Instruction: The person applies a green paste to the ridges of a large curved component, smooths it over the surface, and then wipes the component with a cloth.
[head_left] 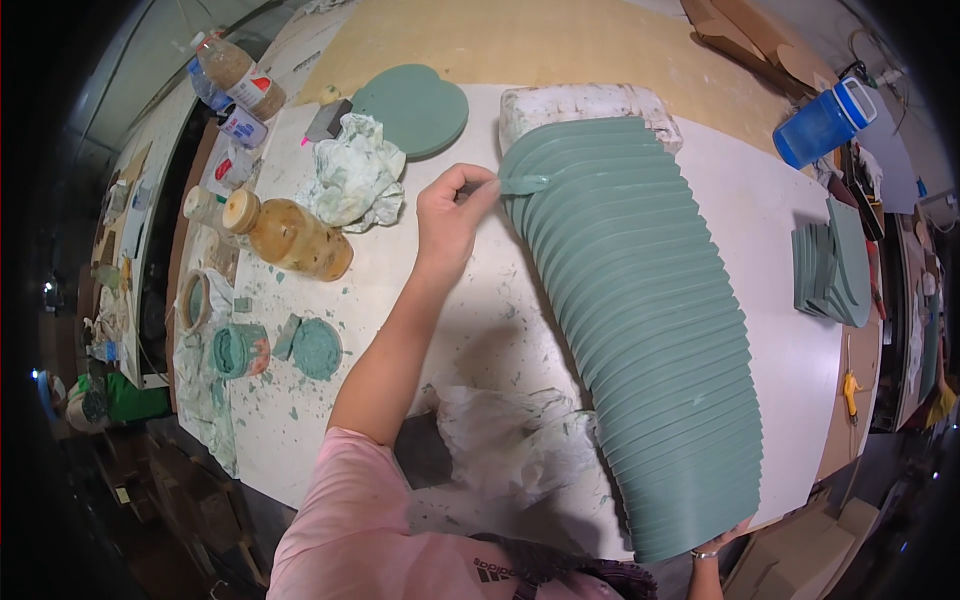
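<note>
A long, curved green form (pixel 660 330) built of many overlapping ribs lies across the table. Its far end rests against a white, plaster-smudged block (pixel 590 105). My left hand (pixel 455 215) is closed in a pinch on a thin, green-smeared strip (pixel 526 185), whose tip touches the ribs at the form's far left edge. The strip's exact kind is unclear. At the near right end, my right hand (pixel 732 538) holds the form's lower edge, its fingers mostly hidden behind it.
Left of my arm stand an open tub of green paste (pixel 240 350), a green-coated disc (pixel 317 349) and an amber bottle (pixel 290 238). Beyond are a crumpled cloth (pixel 358 175) and rounded green panels (pixel 415 110). Right are stacked green pieces (pixel 835 265) and a blue jug (pixel 822 125).
</note>
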